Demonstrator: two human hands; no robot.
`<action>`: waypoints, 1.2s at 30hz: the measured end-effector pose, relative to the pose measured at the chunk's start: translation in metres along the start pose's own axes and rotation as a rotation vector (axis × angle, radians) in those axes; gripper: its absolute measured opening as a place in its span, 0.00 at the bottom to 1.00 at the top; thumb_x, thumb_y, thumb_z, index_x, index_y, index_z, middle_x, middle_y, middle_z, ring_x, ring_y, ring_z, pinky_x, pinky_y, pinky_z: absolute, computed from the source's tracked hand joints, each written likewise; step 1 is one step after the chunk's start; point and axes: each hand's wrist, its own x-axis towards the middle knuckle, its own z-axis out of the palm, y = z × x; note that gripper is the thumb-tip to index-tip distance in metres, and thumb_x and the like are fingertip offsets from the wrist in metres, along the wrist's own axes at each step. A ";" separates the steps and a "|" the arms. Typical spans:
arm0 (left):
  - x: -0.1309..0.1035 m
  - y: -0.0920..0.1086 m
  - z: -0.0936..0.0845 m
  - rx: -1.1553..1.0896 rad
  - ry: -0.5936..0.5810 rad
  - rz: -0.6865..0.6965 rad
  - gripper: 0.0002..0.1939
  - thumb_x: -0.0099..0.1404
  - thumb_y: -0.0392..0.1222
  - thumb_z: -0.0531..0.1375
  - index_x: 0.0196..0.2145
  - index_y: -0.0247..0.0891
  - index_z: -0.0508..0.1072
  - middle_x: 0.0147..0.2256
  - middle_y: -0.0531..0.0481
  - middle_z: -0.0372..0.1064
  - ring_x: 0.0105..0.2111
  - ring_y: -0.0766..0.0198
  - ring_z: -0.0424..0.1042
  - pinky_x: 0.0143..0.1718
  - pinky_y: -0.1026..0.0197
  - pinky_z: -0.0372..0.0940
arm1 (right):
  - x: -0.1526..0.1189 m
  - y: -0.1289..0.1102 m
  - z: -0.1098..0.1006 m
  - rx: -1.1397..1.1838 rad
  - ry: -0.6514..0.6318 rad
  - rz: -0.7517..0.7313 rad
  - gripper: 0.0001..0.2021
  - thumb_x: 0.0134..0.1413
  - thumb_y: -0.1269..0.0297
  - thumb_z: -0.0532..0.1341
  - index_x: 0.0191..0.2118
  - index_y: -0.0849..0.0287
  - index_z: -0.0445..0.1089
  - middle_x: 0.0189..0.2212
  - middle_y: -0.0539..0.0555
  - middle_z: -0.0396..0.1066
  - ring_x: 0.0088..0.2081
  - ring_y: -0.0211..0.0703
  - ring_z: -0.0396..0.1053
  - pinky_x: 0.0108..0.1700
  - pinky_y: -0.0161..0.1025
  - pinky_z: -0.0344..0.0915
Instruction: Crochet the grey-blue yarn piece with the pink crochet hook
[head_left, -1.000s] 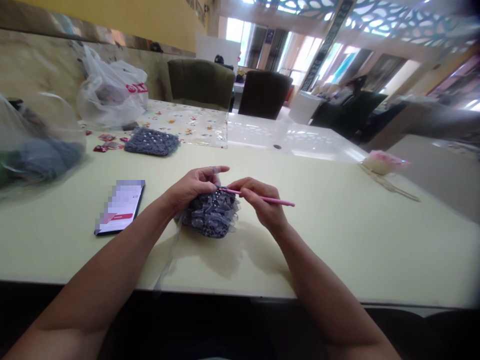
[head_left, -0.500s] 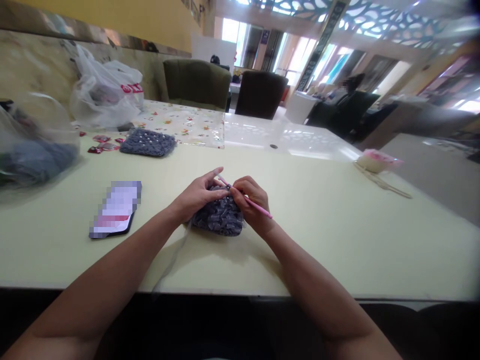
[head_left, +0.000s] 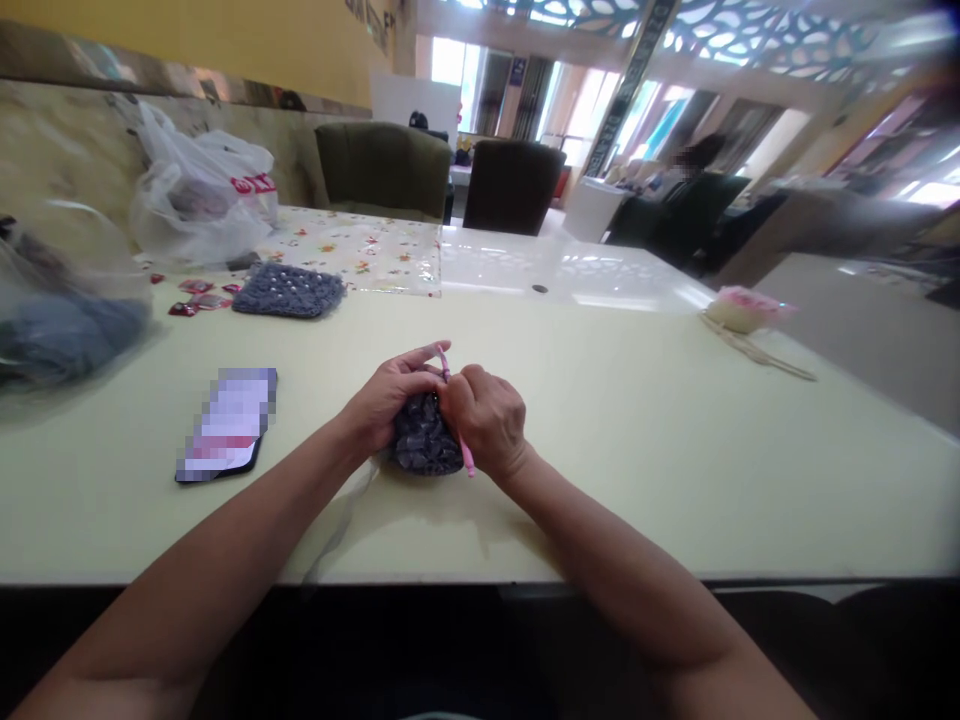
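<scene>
My left hand [head_left: 388,398] grips the upper left edge of a dark grey-blue crocheted piece [head_left: 426,440], its thumb pressed on the top and its index finger stretched out. In my right hand [head_left: 489,410], closed in a fist, is a pink crochet hook [head_left: 466,458]. The hook's tip rises by my left index finger, and its handle end sticks out below my right hand. A pale, thin strand of yarn [head_left: 346,520] runs from the piece down over the table's front edge. My fingers hide the stitch at the hook.
A phone [head_left: 229,425] lies left on the pale table [head_left: 637,440]. Behind it are a finished-looking grey crocheted piece [head_left: 289,290], red wrappers [head_left: 199,300] and plastic bags [head_left: 199,190]. A pink-and-cream pouch with a cord [head_left: 742,310] sits far right. A person sits in the background.
My right hand has turned over, swinging the hook from a slant to nearly upright. The crocheted piece has shifted slightly left, partly covered by my right hand.
</scene>
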 end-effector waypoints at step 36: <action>0.002 0.013 -0.026 0.247 -0.279 -0.036 0.19 0.62 0.54 0.65 0.42 0.35 0.81 0.40 0.43 0.78 0.40 0.60 0.74 0.48 0.57 0.66 | 0.008 0.031 -0.008 0.797 -0.066 0.172 0.06 0.65 0.68 0.57 0.39 0.59 0.72 0.32 0.53 0.71 0.33 0.36 0.69 0.35 0.35 0.67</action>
